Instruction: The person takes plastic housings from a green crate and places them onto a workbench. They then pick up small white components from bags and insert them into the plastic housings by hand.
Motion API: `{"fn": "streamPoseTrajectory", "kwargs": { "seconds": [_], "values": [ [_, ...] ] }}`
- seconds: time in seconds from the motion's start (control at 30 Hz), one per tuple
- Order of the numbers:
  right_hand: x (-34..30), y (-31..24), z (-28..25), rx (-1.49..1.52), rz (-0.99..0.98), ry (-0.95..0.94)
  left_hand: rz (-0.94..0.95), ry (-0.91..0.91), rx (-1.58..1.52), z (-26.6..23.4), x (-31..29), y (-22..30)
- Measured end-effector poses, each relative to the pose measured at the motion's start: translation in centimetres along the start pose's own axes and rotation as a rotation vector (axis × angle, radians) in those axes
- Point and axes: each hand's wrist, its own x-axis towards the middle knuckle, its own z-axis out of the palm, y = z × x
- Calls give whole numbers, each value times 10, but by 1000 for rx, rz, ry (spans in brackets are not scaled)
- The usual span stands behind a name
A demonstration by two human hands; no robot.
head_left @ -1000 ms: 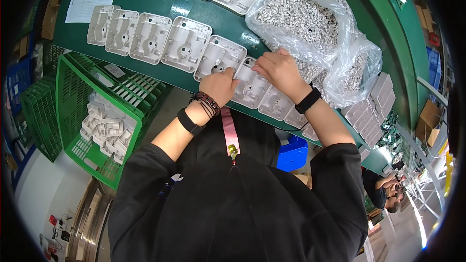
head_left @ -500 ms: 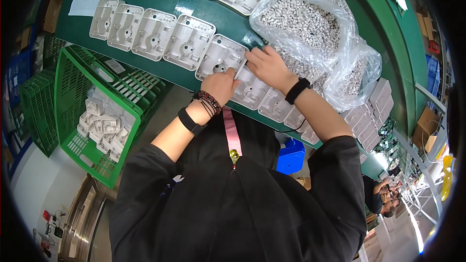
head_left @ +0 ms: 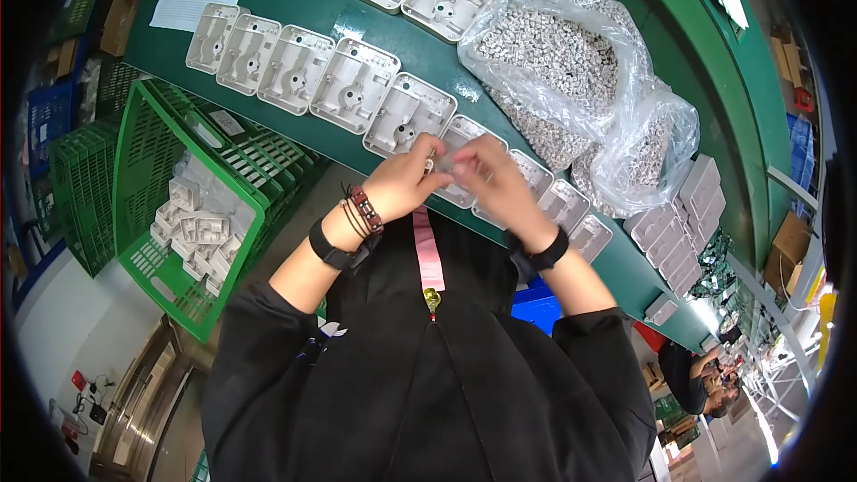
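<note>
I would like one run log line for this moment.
left hand: by open light-grey plastic housings | right hand: beside left, blurred | held item: cannot tell | nearby: clear plastic bag, small grey-white pieces

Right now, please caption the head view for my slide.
Left hand and right hand close together at a row of pale housings, near a clear bag of small parts.

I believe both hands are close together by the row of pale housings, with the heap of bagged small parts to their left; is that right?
Not quite: in the head view, the heap of bagged small parts lies to the right of the left hand and right hand; the rest stands.
</note>
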Motion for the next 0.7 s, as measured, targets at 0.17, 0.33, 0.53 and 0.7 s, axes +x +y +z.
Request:
{"fn": "streamPoseTrajectory", "kwargs": {
  "seconds": [0.17,0.33,0.53,0.7],
  "values": [
    [-12,-6,30,175,141,46,100,-95,115,-10,-5,21],
    [-3,-8,36,329,69,145,349,-58,-3,-28,0,25],
    [18,-21,28,558,298,22,225,-201,-30,-69,9,12],
    [42,-26,30,413,269,-111,389,-162,154,-92,14,-2]
  ]
}}
